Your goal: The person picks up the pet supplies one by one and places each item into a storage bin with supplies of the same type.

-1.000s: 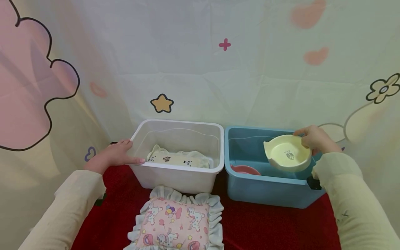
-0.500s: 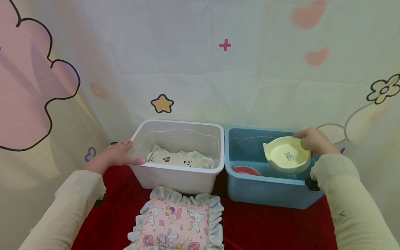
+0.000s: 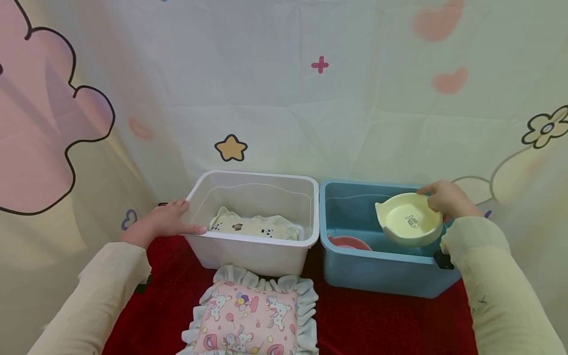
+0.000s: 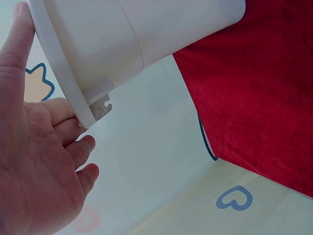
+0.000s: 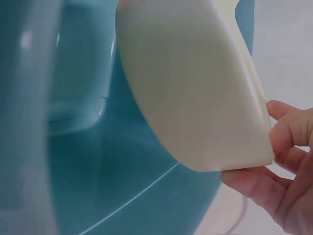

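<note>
My right hand (image 3: 451, 199) pinches a pale yellow cat bowl (image 3: 401, 214) by its far right rim, thumb and fingers on either side of its wall. Pointed ears and a fishbone print mark the bowl, which tilts over the blue bin (image 3: 377, 268). In the right wrist view, the bowl's smooth outer side (image 5: 186, 88) shows, with the fingertips at its edge. A pink bowl (image 3: 350, 242) lies inside the blue bin, partly hidden by the front wall. My left hand (image 3: 164, 219) rests on the left front corner of the white bin (image 3: 253, 254), thumb along its rim.
Inside the white bin lies a cream ruffled cloth item (image 3: 253, 226) with small prints. A pink unicorn cushion (image 3: 248, 315) with white frills sits in front, on the red cloth (image 3: 390, 325). Behind both bins hangs a printed white curtain (image 3: 284, 133).
The right hand and the yellow bowl have shifted only very slightly. My left hand stays on the white bin's corner.
</note>
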Available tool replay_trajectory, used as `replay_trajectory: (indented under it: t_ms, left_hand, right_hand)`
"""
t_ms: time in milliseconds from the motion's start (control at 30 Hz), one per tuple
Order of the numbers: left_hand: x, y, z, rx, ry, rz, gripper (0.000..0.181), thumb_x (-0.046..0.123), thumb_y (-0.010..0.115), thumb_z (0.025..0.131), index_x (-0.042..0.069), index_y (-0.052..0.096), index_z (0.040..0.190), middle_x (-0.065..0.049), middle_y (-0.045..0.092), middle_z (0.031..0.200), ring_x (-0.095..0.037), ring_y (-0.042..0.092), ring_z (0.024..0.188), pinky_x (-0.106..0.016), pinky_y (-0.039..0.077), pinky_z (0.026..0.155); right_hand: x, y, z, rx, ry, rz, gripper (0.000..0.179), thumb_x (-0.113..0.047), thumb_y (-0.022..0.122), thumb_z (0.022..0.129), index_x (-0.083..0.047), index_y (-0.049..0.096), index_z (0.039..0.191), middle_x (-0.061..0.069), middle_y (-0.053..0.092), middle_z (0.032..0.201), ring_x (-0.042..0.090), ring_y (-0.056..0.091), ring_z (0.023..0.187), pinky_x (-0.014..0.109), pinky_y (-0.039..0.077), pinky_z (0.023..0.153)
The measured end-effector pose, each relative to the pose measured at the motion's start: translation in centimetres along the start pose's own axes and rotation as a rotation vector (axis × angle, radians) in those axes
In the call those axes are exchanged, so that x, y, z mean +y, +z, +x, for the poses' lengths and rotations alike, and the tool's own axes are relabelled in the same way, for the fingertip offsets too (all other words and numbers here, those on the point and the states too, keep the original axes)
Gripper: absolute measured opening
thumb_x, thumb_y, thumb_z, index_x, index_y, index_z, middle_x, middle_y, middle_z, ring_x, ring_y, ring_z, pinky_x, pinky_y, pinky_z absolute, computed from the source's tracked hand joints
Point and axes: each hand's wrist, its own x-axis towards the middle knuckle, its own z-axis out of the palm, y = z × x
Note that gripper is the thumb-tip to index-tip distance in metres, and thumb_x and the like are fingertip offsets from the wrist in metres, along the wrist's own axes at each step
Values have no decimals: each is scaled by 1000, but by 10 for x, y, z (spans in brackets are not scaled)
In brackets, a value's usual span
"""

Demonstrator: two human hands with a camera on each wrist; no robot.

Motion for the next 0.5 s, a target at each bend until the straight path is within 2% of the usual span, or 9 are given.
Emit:
replay_trajectory:
  t_ms: [500]
  left_hand:
    - [-2,0,1,-5,10,7,111,69,57,65,-3,16,139,-30,14,142,-48,19,125,-65,27,92]
  right_hand:
    - [-1,-4,10,-2,7,-33,55,5,35,73,5,39,128,42,27,125,16,47,46,33,48,47]
